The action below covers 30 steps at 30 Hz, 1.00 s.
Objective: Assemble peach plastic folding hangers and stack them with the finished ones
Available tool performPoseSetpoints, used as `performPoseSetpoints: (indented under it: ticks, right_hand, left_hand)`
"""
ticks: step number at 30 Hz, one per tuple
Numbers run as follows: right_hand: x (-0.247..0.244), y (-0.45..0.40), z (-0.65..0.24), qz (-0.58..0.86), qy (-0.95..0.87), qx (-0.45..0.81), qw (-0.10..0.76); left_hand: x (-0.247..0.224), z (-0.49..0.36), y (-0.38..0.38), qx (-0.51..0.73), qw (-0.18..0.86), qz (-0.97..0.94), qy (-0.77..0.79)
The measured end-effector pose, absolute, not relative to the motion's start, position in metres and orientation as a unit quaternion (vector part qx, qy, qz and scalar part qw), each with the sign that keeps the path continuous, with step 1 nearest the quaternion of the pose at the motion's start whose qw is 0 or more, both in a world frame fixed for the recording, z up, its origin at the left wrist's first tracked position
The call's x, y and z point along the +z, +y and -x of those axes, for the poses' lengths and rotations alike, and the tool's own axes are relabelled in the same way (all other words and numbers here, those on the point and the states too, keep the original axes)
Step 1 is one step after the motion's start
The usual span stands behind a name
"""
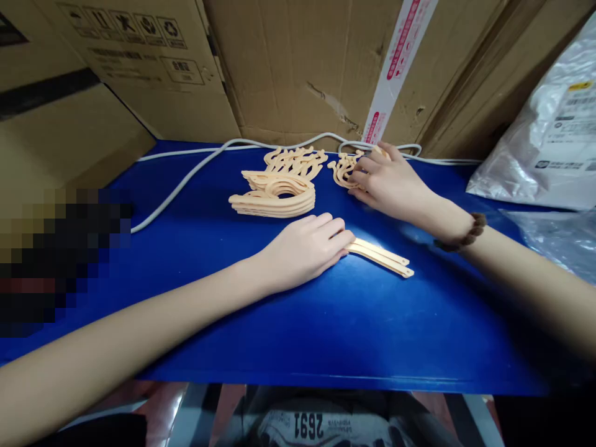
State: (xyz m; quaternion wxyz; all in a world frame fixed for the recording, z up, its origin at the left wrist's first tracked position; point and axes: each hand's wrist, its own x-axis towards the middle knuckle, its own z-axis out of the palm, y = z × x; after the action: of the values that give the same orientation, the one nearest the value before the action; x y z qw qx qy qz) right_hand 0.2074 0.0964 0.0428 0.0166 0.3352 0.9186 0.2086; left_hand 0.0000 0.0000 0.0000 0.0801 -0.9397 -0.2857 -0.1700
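My left hand (310,248) rests low over the blue table, its fingers closed around two slim cream plastic strips (379,257). They look like folding hanger arms, with small holes at their free ends. My right hand (388,183) reaches down onto a small pile of cream S-shaped hooks (343,169), fingers bent around some of them. Its palm hides part of that pile. Left of it lies another group of cream hooks (298,162). In front of that group, a neat stack of cream curved hanger arms (274,202) lies nested together.
A white cable (186,177) runs across the back of the blue table (288,335). Cardboard boxes (298,68) wall off the rear and left. Clear plastic bags (544,136) with labels lie at the right. A dark pixelated area covers the left edge.
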Motion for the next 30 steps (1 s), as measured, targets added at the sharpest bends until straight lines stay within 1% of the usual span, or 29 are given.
performPoseSetpoints:
  ticks: [2,5,8,11,14,16,17,18,20,23,26,30]
  right_hand:
    - [0.04,0.097,-0.201,-0.34,0.913,0.224,0.032]
    - [0.041,0.097,-0.194,-0.36,0.9,0.245,0.009]
    - [0.057,0.092,-0.197,-0.381,0.887,0.258,-0.035]
    - [0.077,0.075,-0.209,-0.387,0.877,0.254,-0.125]
    - [0.086,0.048,-0.225,-0.386,0.85,0.306,-0.185]
    - [0.082,0.029,-0.234,-0.405,0.841,0.314,-0.176]
    - [0.079,0.02,-0.237,-0.412,0.845,0.298,-0.165]
    - [0.075,0.011,-0.24,-0.419,0.858,0.265,-0.136]
    - [0.068,-0.001,-0.243,-0.423,0.884,0.173,-0.097]
    - [0.063,-0.013,-0.242,-0.413,0.905,0.067,-0.081]
    - [0.062,-0.017,-0.242,-0.395,0.912,0.048,-0.101]
    - [0.057,-0.017,-0.249,-0.311,0.931,0.071,-0.179]
  left_hand:
    - [0.001,0.0,0.0,-0.168,0.076,0.94,-0.288]
    - [0.001,0.0,-0.001,-0.168,0.076,0.939,-0.29]
    - [0.002,0.0,-0.001,-0.17,0.08,0.938,-0.29]
    - [0.001,-0.001,0.0,-0.169,0.083,0.938,-0.292]
    - [0.001,0.0,0.0,-0.179,0.058,0.937,-0.295]
    - [0.001,0.0,-0.001,-0.214,0.029,0.929,-0.301]
    - [0.002,0.001,-0.002,-0.241,0.013,0.92,-0.308]
    - [0.002,0.001,-0.003,-0.27,-0.003,0.91,-0.316]
    - [0.003,0.002,-0.004,-0.318,-0.028,0.888,-0.332]
    - [0.006,0.002,-0.006,-0.342,-0.038,0.88,-0.327]
    - [0.008,0.003,-0.007,-0.347,-0.032,0.887,-0.305]
    - [0.009,0.006,-0.009,-0.365,-0.011,0.888,-0.279]
